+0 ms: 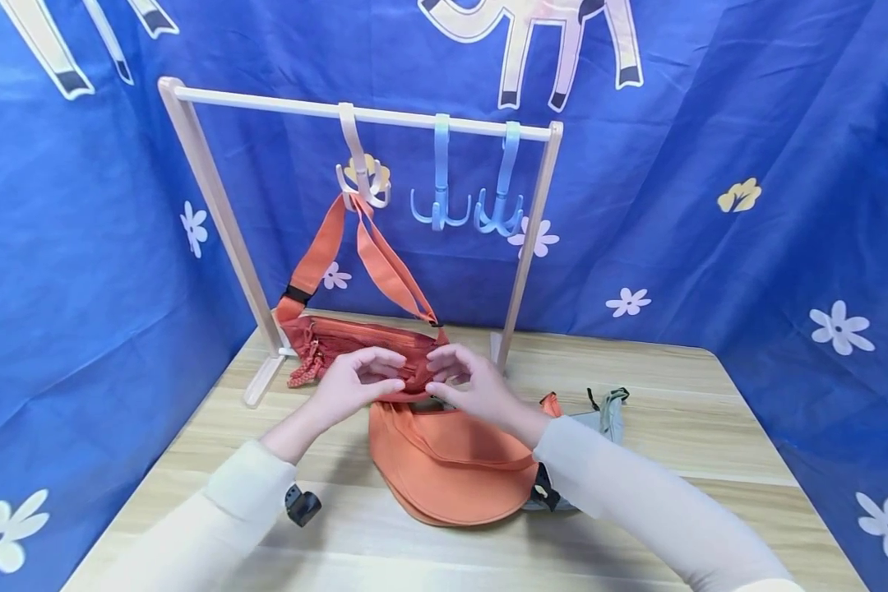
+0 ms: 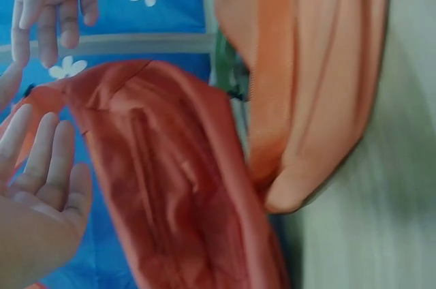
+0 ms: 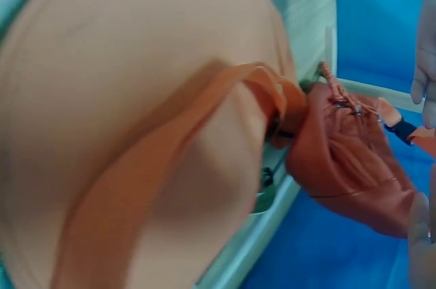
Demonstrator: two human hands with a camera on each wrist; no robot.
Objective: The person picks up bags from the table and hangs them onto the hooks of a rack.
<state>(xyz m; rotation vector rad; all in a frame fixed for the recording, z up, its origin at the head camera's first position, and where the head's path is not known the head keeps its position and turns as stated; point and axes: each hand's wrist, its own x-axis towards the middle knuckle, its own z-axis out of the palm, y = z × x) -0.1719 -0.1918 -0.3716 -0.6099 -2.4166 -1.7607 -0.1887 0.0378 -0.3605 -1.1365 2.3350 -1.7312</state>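
Note:
A red waist bag (image 1: 326, 339) hangs from the white hook hanger (image 1: 363, 185) by its orange strap (image 1: 318, 255). My left hand (image 1: 355, 382) and right hand (image 1: 477, 385) are held in front of it, fingers loosely curved and facing each other, nothing between them. In the left wrist view, a gap shows between my left hand (image 2: 44, 207) and the red bag (image 2: 177, 187). Beneath my hands, a larger orange bag (image 1: 459, 485) lies on the table, its strap across its top. The right wrist view shows this orange bag (image 3: 122, 50) close up.
Two blue hook hangers, one at the middle (image 1: 441, 185) and one farther right (image 1: 500, 189), hang from the rack's rail (image 1: 266, 102). A grey-blue bag (image 1: 612, 415) lies partly behind my right sleeve. Blue patterned cloth (image 1: 681, 181) surrounds the wooden table (image 1: 688, 411).

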